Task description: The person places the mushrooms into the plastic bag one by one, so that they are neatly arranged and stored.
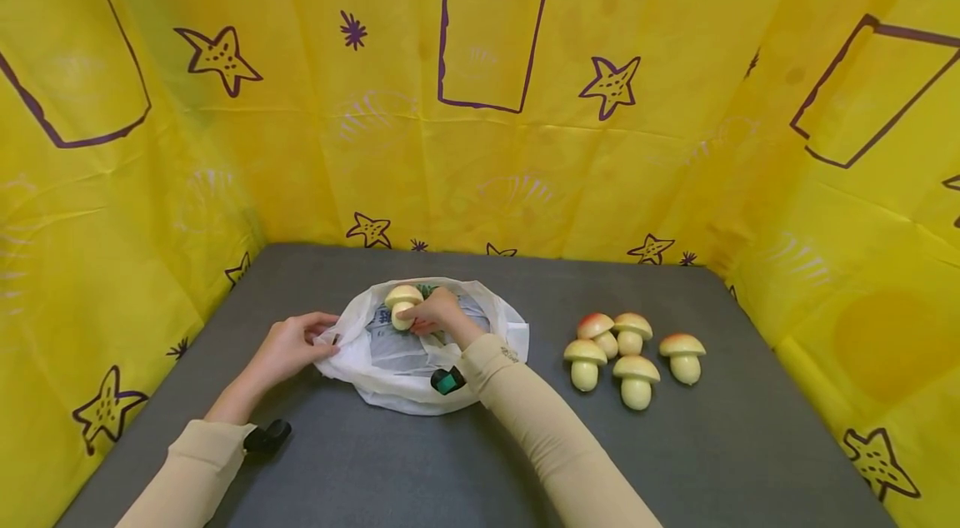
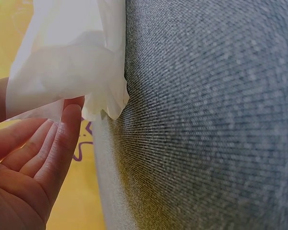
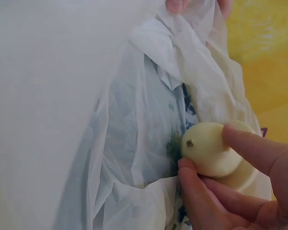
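Note:
A white plastic bag (image 1: 408, 395) lies with its mouth spread wide on the dark table. My left hand (image 1: 292, 349) pinches the bag's left rim between thumb and fingers; in the left wrist view, the thin plastic (image 2: 62, 67) hangs from that hand (image 2: 33, 172). Over the bag's opening, my right hand (image 1: 442, 313) holds a toy mushroom (image 1: 403, 299) by its stem, cap upward. The right wrist view has the pale stem end of this mushroom (image 3: 209, 148) between thumb and fingers, with the bag's folds beside it.
To the right of the bag, several toy mushrooms (image 1: 636, 382) stand in a loose group, one mushroom (image 1: 682, 357) slightly apart. Yellow cloth (image 1: 495, 178) with purple drawings walls the table (image 1: 360, 470) at the back and sides.

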The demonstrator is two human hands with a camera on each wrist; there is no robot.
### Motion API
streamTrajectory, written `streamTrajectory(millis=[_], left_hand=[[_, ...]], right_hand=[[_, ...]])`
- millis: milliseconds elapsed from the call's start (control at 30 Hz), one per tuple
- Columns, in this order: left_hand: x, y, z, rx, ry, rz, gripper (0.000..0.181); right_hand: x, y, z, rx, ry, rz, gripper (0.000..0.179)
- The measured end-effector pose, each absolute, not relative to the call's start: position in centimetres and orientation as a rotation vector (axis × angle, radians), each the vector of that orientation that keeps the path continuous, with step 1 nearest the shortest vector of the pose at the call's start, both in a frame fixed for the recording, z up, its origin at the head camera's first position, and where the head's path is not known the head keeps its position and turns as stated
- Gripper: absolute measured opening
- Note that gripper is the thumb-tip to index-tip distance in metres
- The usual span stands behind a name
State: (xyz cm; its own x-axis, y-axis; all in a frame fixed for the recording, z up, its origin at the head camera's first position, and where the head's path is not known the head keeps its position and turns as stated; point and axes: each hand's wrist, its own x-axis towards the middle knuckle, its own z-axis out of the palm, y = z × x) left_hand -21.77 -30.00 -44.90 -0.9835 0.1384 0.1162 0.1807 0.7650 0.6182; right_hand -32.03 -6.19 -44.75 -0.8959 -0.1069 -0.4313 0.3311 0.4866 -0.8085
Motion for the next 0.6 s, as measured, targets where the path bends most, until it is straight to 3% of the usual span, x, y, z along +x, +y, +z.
streamTrajectory(millis=[600], left_hand=[[-21.86,-29.97,-45.07,-0.267,-2.876,-1.012,0.041]], right_hand=[[-31.27,-5.57,-43.97,0.151,2.331,-1.336,0.028]])
